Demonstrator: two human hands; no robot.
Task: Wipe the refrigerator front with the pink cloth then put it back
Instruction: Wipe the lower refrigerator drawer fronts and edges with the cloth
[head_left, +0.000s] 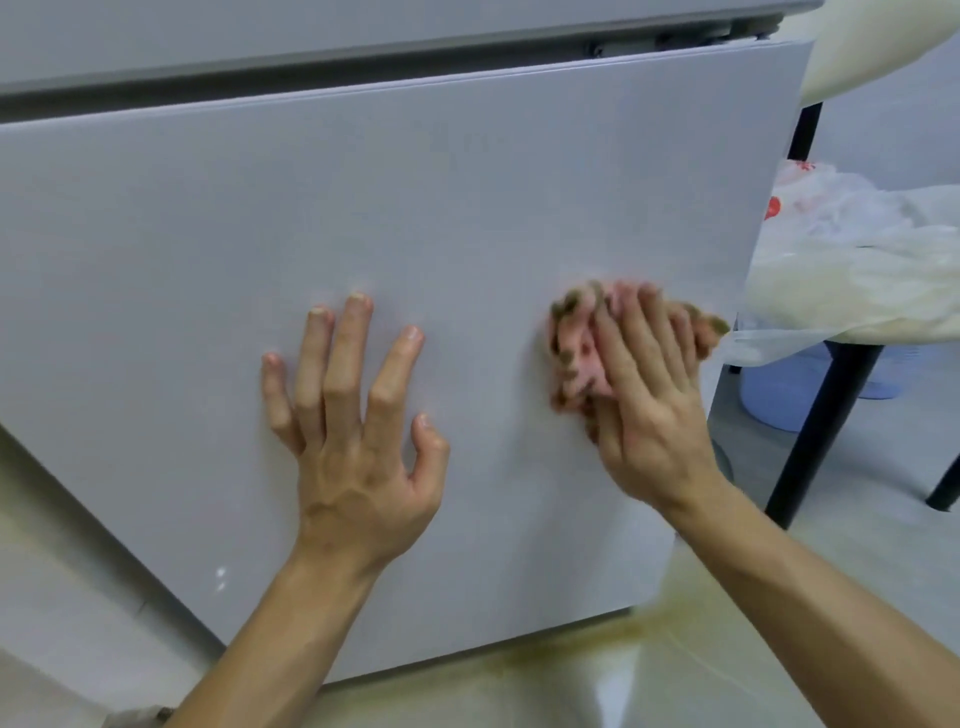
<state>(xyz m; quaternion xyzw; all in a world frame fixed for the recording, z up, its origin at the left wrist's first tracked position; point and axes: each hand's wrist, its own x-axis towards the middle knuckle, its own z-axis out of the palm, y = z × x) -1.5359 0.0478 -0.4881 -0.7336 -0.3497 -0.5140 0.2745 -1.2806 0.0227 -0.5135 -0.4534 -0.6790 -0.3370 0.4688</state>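
The grey lower refrigerator door (389, 208) fills most of the view. My left hand (353, 431) lies flat against it with spread, straight fingers. To its right, my right hand (649, 405) presses the crumpled pink cloth (576, 348) against the door near the door's right edge, fingers stretched over the cloth. The cloth is pink with brownish patches and is partly hidden under my fingers. My right hand looks blurred.
A black-legged table (815, 415) stands right of the fridge with plastic bags (857, 249) on it and a pale blue bucket (779, 395) beneath. The floor under the door shows a yellowish stain (597, 644). The upper door's edge (363, 57) runs above.
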